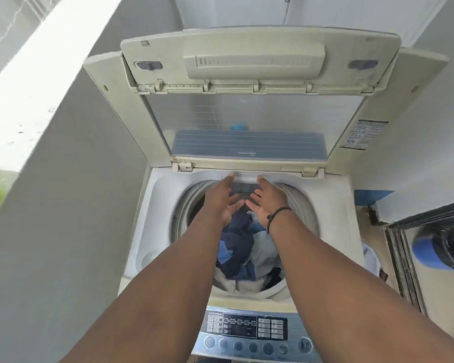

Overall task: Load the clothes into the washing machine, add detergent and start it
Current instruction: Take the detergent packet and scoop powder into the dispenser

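1. One washer [142, 231] stands with its folding lid [254, 100] raised upright at the back edge; one drum [192, 205] is open beneath it.
2. One heap of clothes [240, 247] lies in the drum: dark navy, blue and pale grey pieces tangled together, toward the front half of the opening.
3. One control panel [247, 331] runs along the washer's front edge, with a dark display, a grid of small keys and a row of round buttons.
4. Two bare hands reach over the drum toward its back edge, close together but not touching.
5. The left hand [224, 199] has its fingers spread and nearly straight, gripping nothing; its fingertips blur near the white rim below the lid hinge, and contact cannot be told.
6. The right hand [266, 197] is likewise spread with palm turned inward, gripping nothing; a dark band [278, 213] circles its wrist.
7. A grey wall [63, 205] closes the left side, with a bright white ledge [24, 87] above it.
8. To the right, a metal-framed panel [404, 258] stands beside the washer, and one blue and dark object [440, 247] shows behind it, too blurred to identify.
9. A printed label [364, 134] sticks to the lid's right edge.
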